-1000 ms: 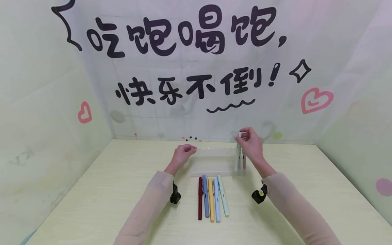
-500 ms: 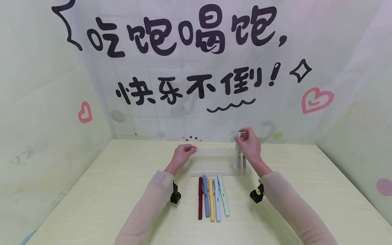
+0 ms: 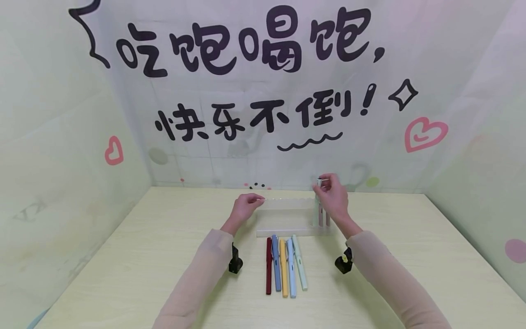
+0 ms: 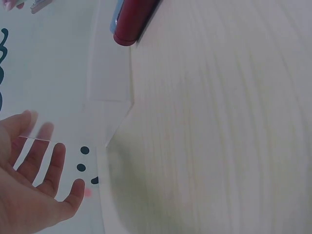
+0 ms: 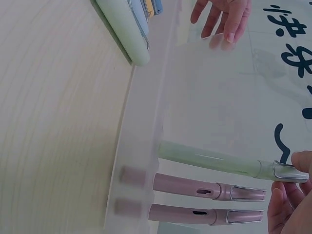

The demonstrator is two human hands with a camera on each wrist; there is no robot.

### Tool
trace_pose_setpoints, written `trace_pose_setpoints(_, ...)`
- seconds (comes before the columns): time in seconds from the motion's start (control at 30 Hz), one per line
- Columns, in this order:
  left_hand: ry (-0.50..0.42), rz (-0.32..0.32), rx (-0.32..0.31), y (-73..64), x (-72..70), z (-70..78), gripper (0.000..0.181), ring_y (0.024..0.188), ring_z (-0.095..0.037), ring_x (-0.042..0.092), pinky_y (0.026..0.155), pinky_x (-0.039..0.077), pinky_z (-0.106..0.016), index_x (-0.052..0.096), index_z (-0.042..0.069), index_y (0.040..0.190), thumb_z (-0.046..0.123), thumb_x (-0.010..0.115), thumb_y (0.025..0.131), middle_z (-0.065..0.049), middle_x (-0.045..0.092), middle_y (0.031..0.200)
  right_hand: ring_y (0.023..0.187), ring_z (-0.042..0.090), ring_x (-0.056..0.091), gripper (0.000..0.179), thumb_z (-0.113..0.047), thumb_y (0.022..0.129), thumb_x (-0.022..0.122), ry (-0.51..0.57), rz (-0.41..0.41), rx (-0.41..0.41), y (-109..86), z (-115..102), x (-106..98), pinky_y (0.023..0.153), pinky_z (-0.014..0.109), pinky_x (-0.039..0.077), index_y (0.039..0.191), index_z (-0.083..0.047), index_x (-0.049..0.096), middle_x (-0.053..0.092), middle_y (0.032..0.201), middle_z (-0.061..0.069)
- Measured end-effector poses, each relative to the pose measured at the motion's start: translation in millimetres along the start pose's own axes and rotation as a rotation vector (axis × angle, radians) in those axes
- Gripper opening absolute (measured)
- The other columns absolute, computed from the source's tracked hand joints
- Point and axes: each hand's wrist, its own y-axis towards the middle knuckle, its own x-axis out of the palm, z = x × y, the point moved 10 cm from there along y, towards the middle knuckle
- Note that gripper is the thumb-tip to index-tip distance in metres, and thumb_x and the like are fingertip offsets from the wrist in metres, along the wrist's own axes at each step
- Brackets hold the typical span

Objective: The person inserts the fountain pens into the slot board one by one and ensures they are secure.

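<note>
My left hand (image 3: 245, 206) pinches the upper left corner of a clear plastic pen stand (image 3: 283, 214); the panel's edge shows between thumb and fingers in the left wrist view. At the stand's right end, my right hand (image 3: 334, 196) grips a light green pen (image 5: 209, 158) by its clipped cap. This pen is upright, its lower end right at the stand's front ledge. Beside it, two mauve pens (image 5: 187, 186) stand in the rack, their lower ends blurred behind the frosted ledge.
Before the stand, several pens lie side by side on the wooden table (image 3: 164, 274): dark red (image 3: 269, 267), blue (image 3: 276, 269), yellow (image 3: 283, 272), light blue (image 3: 291, 272) and pale green (image 3: 301, 267). A printed cloth wall (image 3: 255, 164) rises behind.
My right hand has shifted slightly left with the light green pen, whose lower end now sits behind the ledge, close to the mauve pens. My left hand stays put.
</note>
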Motion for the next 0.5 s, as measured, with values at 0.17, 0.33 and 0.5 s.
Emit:
trace_pose_setpoints(0.17, 0.007, 0.000, 0.010, -0.3, -0.2, 1.2, 0.019, 0.091, -0.022, 0.056, 0.076, 0.045, -0.035, 0.066, 0.006, 0.097, 0.019, 0.058, 0.086, -0.008, 0.062, 0.098, 0.076, 0.020, 0.054, 0.029, -0.017, 0.080, 0.064, -0.020, -0.004, -0.016, -0.6, -1.8, 2.7, 0.060, 0.031, 0.040, 0.104, -0.005, 0.052, 0.058, 0.086, 0.009)
trace_pose_setpoints(0.33, 0.018, 0.004, 0.000, -0.7, -0.4, 1.0, 0.019, 0.091, -0.021, 0.056, 0.076, 0.045, -0.035, 0.066, 0.007, 0.097, 0.021, 0.058, 0.086, -0.007, 0.062, 0.099, 0.074, 0.019, 0.054, 0.028, -0.019, 0.081, 0.064, -0.046, -0.028, -0.019, -2.9, -0.5, 6.7, 0.059, 0.032, 0.040, 0.103, -0.007, 0.052, 0.058, 0.084, 0.008)
trace_pose_setpoints(0.5, 0.019, 0.005, 0.001, -0.4, 0.0, 0.2, 0.019, 0.092, -0.021, 0.056, 0.077, 0.045, -0.035, 0.066, 0.007, 0.098, 0.020, 0.058, 0.086, -0.007, 0.062, 0.099, 0.074, 0.021, 0.055, 0.027, -0.019, 0.081, 0.065, -0.059, -0.063, -0.034, -6.6, 1.0, 11.2, 0.060, 0.034, 0.041, 0.101, -0.006, 0.053, 0.059, 0.083, 0.009)
